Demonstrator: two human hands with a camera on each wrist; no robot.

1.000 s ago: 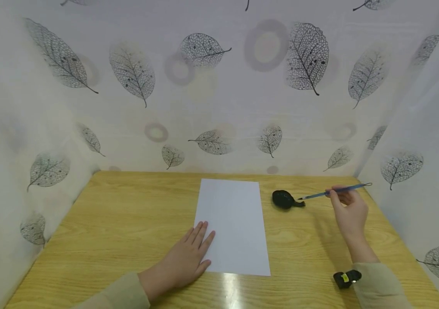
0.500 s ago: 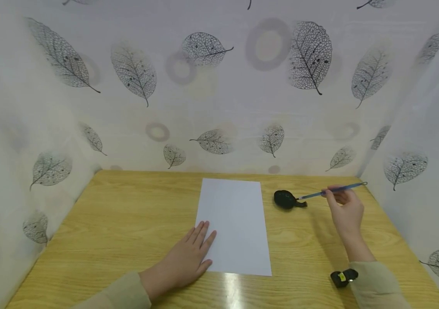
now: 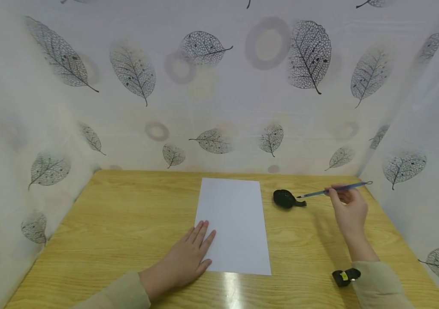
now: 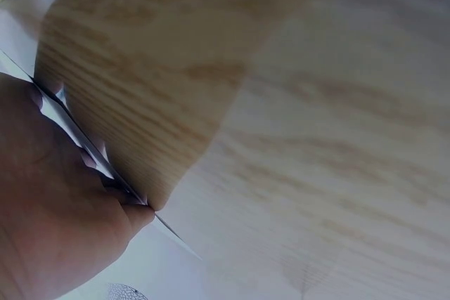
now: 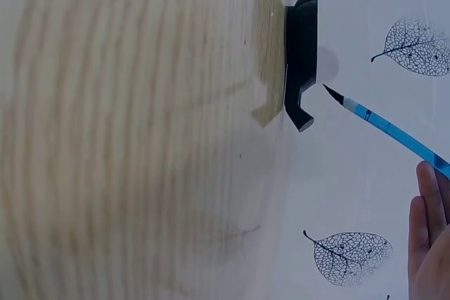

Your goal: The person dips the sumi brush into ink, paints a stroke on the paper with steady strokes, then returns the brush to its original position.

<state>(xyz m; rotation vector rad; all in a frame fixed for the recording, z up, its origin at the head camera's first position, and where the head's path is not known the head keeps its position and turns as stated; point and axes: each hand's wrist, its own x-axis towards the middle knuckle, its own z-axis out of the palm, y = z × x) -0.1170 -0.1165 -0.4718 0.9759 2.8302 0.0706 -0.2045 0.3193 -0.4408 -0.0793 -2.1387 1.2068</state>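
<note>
Table [image 3: 126, 206]: paper [image 3: 234, 223], on its middle; left hand [image 3: 186, 259], on the paper's left edge, near half; dish [image 3: 283, 199], right of the paper's far half; brush [image 3: 313, 194], in right hand [image 3: 348, 212], tip just above the dish's handle, apart; curtain [image 3: 234, 98], behind the table and along both sides

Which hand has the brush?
The right hand: it holds the blue brush, tip pointing toward the black dish. The left hand only rests spread fingers on the white paper.

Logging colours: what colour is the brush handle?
Blue; the brush handle shows best in the right wrist view.
</note>
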